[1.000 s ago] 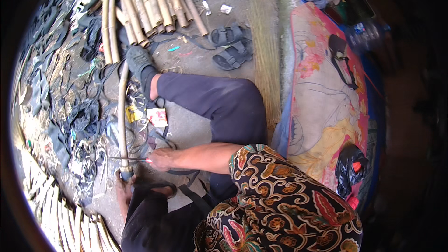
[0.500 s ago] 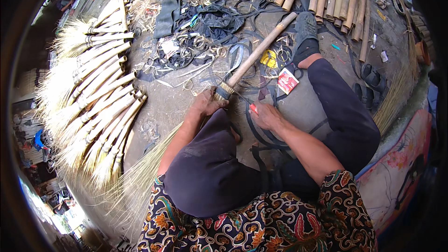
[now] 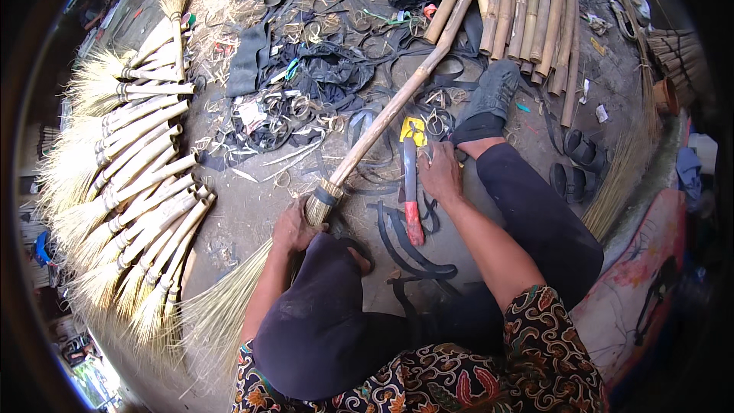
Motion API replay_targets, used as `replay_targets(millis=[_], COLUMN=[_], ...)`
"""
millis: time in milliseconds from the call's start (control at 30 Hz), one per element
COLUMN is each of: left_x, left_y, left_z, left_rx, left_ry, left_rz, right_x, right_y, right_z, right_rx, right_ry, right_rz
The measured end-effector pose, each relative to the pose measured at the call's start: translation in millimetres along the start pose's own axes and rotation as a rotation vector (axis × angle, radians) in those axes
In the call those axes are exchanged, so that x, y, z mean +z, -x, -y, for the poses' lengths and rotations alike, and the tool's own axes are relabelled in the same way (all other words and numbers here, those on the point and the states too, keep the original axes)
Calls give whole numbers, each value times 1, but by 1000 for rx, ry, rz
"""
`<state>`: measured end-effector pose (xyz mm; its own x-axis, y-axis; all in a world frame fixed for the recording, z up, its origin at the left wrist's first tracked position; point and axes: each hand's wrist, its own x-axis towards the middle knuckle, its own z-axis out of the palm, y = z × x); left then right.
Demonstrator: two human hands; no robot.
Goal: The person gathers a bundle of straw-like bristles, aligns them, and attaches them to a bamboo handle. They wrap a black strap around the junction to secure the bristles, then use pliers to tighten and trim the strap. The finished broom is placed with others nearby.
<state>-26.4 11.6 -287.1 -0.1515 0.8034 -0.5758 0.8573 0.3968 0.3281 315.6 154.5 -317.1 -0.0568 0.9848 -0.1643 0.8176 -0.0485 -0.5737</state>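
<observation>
Head view: your left fingers grip the broom beside its black band, its handle slanting far and right. The knife lies near-to-far on the floor, just left of your right hand, the nearer one; whether its fingers hold anything, you cannot tell.

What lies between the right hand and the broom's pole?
In the head view, the red-handled knife lies there, handle toward the person, its far end at a yellow wrapper. Whether the right hand touches it is unclear.
</observation>
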Motion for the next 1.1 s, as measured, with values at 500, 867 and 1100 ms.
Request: replay_targets(millis=[500, 867, 1100], left_x=[14, 12, 16], left_y=[7, 5, 7], left_z=[-13, -22, -20], left_rx=[-70, -144, -120], left_ry=[56, 20, 19], left_rz=[-109, -75, -105], right_x=[-44, -71, -71], right_y=[-254, -317, -283], right_z=[-57, -101, -100], right_rx=[-39, 434, 43], right_ry=[720, 685, 353], right_rz=[-60, 164, -172])
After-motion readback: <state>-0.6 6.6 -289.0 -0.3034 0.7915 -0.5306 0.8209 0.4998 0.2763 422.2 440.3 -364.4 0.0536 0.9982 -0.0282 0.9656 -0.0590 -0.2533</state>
